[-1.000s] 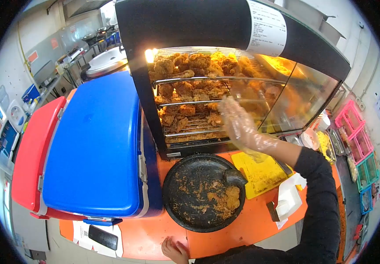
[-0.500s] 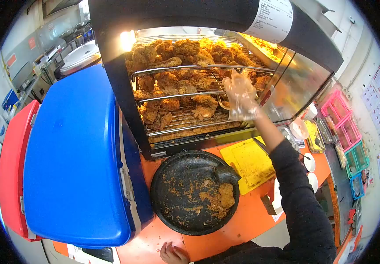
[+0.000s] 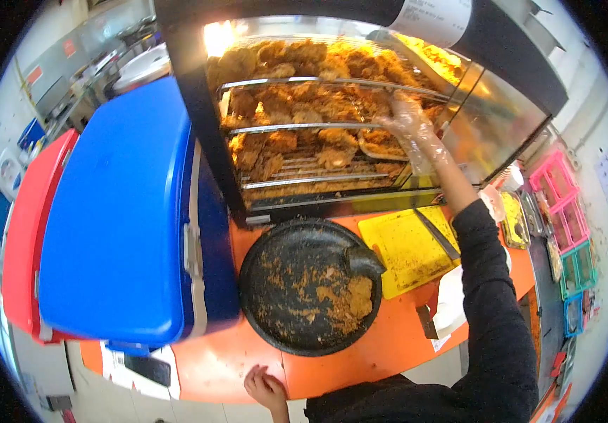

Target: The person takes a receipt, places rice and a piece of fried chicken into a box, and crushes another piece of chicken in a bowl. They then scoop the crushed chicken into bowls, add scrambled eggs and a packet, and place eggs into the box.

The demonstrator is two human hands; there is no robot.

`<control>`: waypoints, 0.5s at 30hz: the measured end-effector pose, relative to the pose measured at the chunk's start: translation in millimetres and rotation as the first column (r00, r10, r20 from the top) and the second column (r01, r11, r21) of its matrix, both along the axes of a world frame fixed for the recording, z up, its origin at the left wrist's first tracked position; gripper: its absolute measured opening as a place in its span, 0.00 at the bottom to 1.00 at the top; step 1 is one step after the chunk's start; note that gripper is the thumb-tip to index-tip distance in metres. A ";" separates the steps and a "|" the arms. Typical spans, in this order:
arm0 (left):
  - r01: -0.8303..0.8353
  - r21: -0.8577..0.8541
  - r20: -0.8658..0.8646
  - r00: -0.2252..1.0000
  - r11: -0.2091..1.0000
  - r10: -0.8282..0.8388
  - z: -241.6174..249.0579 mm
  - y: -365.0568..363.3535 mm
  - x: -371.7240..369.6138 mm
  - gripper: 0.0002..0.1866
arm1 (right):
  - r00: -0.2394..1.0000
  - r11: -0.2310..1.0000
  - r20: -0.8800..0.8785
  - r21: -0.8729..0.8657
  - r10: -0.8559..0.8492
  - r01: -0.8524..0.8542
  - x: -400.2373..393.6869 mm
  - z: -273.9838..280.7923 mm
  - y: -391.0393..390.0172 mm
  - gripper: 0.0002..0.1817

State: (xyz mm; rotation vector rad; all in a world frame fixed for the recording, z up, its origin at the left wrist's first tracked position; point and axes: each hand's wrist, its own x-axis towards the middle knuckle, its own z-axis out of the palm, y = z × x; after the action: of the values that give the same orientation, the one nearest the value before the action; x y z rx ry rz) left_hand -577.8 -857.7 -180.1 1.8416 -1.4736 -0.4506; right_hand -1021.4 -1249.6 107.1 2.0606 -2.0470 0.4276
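My right hand (image 3: 411, 123), in a clear plastic glove, reaches into a lit display cabinet (image 3: 332, 201). Its fingers look spread beside the pieces of fried chicken (image 3: 336, 148) on the wire racks, with nothing visible in them; motion blurs the fingertips. My bare left hand (image 3: 265, 386) is at the front edge of the orange table (image 3: 209, 370), fingers loosely apart and holding nothing. Between the hands sits a black stone mortar (image 3: 283, 328) with crushed brown crumbs and a piece of fried food (image 3: 357, 299) in it. A stone pestle (image 3: 364, 261) lies at its right rim.
A knife (image 3: 436, 236) lies on a yellow cutting board (image 3: 402, 268) right of the mortar. A large blue cooler box (image 3: 117, 218) and a red one (image 3: 26, 247) stand at left. At right are food trays (image 3: 514, 222) and coloured baskets (image 3: 556, 176). A phone (image 3: 147, 370) lies front left.
My right hand has moved right and slightly down in the view, still inside the cabinet. My left hand shows more fully at the table edge. The camera view has shifted.
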 end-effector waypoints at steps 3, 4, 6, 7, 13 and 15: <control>-0.056 -0.077 0.009 0.998 0.995 0.057 2.4 -2.3 -5.8 0.08 | 0.994 0.992 -0.012 -0.053 0.112 -0.113 26.9 9.5 42.0 0.33; -0.074 -0.070 0.015 0.997 0.995 0.075 2.7 -1.7 -6.4 0.08 | 0.969 0.949 -0.188 -0.242 0.157 -0.201 34.2 9.8 57.3 0.31; -0.090 -0.075 -0.004 0.996 0.993 0.090 1.7 -0.4 -7.3 0.08 | 0.916 0.847 -0.351 -0.411 0.196 -0.339 49.4 -0.8 88.5 0.27; -0.103 -0.074 0.002 0.995 0.992 0.104 0.8 0.9 -7.3 0.08 | 0.913 0.833 -0.338 -0.417 0.231 -0.365 60.5 -9.5 106.7 0.25; -0.152 -0.112 0.001 0.988 0.982 0.153 3.1 0.7 -11.8 0.07 | 0.899 0.761 0.298 0.484 0.321 -0.432 171.8 -127.1 176.4 0.23; -0.158 -0.125 0.007 0.987 0.979 0.160 -0.3 0.1 -11.2 0.07 | 0.867 0.770 0.330 0.411 0.373 -0.487 194.2 -167.8 186.7 0.25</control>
State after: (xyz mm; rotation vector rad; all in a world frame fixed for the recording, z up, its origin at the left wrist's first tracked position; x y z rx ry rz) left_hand -589.0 -857.6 -180.4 1.8505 -1.3220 -0.2595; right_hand -827.2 -1062.9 -60.7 2.9469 -1.9209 0.2409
